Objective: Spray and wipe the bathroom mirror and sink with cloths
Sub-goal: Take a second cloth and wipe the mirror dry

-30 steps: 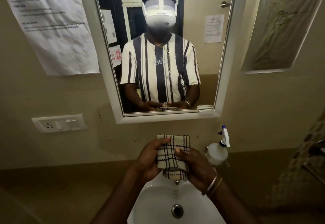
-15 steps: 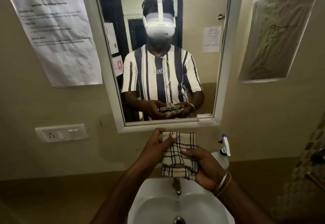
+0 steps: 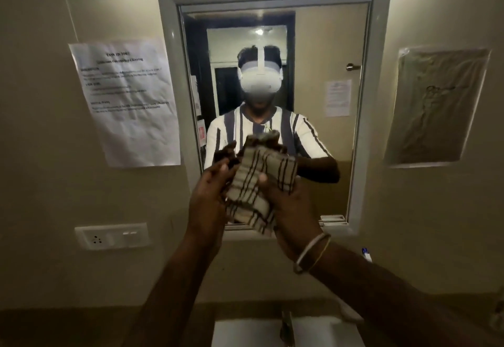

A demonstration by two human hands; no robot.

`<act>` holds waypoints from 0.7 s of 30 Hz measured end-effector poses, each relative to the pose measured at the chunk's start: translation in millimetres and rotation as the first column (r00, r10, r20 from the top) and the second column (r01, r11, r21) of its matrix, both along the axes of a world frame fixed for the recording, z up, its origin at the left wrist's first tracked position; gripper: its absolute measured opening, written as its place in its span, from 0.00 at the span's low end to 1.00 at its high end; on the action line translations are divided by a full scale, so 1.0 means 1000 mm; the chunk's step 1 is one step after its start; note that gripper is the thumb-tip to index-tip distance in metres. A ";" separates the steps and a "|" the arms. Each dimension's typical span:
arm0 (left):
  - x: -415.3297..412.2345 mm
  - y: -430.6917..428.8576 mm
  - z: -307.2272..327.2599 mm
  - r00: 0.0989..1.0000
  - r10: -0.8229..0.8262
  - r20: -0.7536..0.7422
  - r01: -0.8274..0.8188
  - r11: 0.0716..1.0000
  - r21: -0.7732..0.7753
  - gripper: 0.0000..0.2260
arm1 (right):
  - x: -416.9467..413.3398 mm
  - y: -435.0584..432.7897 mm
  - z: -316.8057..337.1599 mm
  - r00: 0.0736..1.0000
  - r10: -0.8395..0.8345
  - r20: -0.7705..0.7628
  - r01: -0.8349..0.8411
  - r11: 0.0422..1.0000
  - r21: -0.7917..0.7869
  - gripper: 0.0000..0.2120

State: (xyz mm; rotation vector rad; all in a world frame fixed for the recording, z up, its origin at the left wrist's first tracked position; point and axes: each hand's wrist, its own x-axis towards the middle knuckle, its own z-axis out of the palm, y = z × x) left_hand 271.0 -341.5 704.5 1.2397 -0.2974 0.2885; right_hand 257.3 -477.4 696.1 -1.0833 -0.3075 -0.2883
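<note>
We see the white sink [image 3: 245, 333] at the bottom edge, its tap [image 3: 286, 323] upright at the back, a spray bottle [image 3: 366, 254] beside it.

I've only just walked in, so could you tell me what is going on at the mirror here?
A person stands facing the bathroom mirror and holds a folded checked cloth up in front of its lower part. The left hand grips the cloth's left edge and the right hand grips it from the right, thumb on the front. Whether the cloth touches the glass cannot be told. The sink is below, and only the spray bottle tip shows past the right forearm.
</note>
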 end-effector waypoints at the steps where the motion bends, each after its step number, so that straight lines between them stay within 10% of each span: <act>1: 0.001 0.004 0.009 0.999 0.029 0.026 -0.029 0.999 -0.025 0.15 | 0.004 0.005 0.016 0.992 -0.102 0.073 0.105 0.994 -0.035 0.13; 7: 0.003 0.018 0.038 0.989 0.116 0.096 -0.111 0.992 -0.054 0.13 | 0.044 0.020 0.122 0.581 -0.531 0.617 0.707 0.705 -0.060 0.16; 11: 0.004 0.018 0.043 0.973 0.160 0.166 -0.157 0.987 -0.030 0.12 | 0.086 0.027 0.181 0.123 -0.431 0.894 0.904 0.421 0.079 0.20; 15: 0.009 0.020 0.050 0.957 0.205 0.205 -0.203 0.979 -0.031 0.11 | 0.112 0.044 0.218 -0.287 -0.240 0.927 0.958 -0.058 0.282 0.24; 21: 0.023 0.027 0.056 0.889 0.336 0.311 -0.355 0.935 0.005 0.09 | 0.134 0.070 0.199 -0.039 -0.061 0.997 0.976 -0.217 0.024 0.31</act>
